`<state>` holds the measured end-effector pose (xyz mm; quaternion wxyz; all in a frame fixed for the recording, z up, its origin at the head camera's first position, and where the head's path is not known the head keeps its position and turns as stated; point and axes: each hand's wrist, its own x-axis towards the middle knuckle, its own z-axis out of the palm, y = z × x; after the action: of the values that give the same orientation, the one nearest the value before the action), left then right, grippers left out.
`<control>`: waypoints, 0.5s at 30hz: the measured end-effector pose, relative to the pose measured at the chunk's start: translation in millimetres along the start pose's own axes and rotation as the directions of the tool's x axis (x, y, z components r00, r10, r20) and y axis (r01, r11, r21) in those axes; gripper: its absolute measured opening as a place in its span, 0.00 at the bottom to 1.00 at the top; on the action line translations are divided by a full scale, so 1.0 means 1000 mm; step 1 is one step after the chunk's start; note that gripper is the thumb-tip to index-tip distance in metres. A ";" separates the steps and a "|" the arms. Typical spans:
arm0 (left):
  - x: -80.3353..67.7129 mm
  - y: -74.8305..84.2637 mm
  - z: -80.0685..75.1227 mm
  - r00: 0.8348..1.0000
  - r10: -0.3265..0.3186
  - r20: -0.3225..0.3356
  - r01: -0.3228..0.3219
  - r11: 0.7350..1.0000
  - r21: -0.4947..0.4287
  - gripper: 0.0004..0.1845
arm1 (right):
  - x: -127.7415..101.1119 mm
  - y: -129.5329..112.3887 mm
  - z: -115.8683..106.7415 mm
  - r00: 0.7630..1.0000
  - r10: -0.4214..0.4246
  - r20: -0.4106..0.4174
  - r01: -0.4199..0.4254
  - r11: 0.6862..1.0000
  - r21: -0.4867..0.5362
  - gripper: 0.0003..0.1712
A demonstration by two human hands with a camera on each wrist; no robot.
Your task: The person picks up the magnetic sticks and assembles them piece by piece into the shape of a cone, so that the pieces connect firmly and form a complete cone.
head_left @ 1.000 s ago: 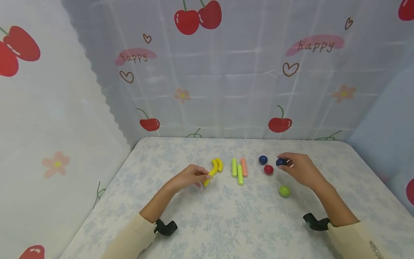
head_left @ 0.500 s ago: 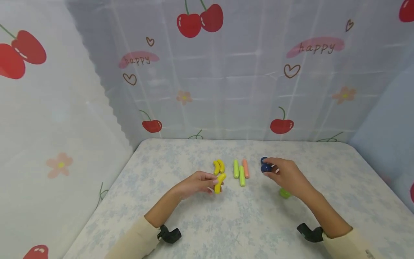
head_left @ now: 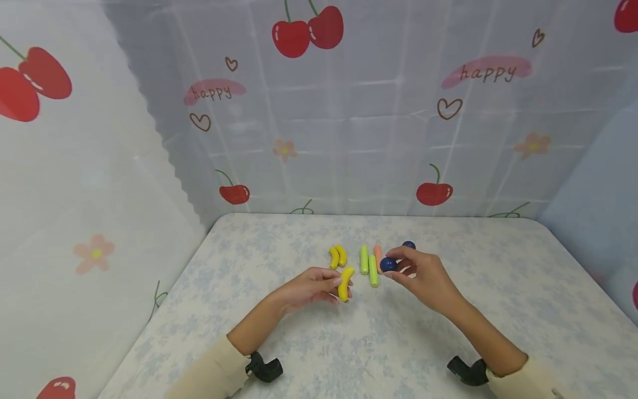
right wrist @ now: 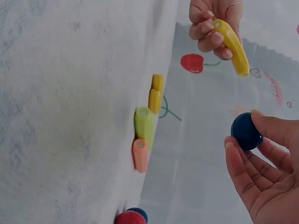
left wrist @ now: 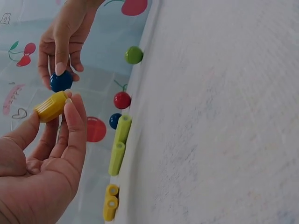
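Note:
My left hand (head_left: 333,285) pinches a yellow curved piece (head_left: 345,282) between thumb and fingers, lifted off the table (head_left: 319,354). My right hand (head_left: 399,267) pinches a dark blue ball (head_left: 387,265) just to its right; the two pieces are close but apart. In the left wrist view the yellow curved piece (left wrist: 50,106) sits below the dark blue ball (left wrist: 61,81). The right wrist view shows the dark blue ball (right wrist: 246,130) at my fingertips and the yellow curved piece (right wrist: 232,46) beyond it.
On the table lie two more yellow curved pieces (head_left: 337,256), two green sticks (head_left: 369,265), an orange stick (head_left: 377,253) and another blue ball (head_left: 408,245). A red ball (left wrist: 122,100) and a green ball (left wrist: 134,55) lie behind my right hand. Cherry-print curtains surround the table.
My right hand has carried the dark blue ball leftward, over the sticks. My left hand has brought the yellow curved piece right and nearer, so the two pieces have come close together.

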<state>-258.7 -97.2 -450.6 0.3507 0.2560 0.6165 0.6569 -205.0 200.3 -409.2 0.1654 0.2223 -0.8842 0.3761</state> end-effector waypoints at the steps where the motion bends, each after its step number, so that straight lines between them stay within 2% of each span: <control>1: 0.000 0.000 0.001 1.000 0.004 0.005 -0.003 1.000 -0.010 0.21 | 0.000 -0.002 0.002 1.000 0.000 0.004 0.000 1.000 0.014 0.21; 7: 0.002 -0.004 0.007 0.999 0.009 0.050 -0.007 0.999 -0.038 0.25 | 0.000 -0.008 0.008 1.000 0.011 0.025 -0.013 0.998 0.059 0.22; 15: 0.004 -0.011 0.015 0.994 -0.020 0.106 0.029 0.996 -0.083 0.23 | -0.002 -0.013 0.012 0.996 0.033 0.080 -0.041 0.993 0.107 0.21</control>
<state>-248.3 -84.3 -460.1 0.4011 0.2674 0.5722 0.6635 -197.9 183.5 -410.5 0.1111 0.2293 -0.8721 0.4177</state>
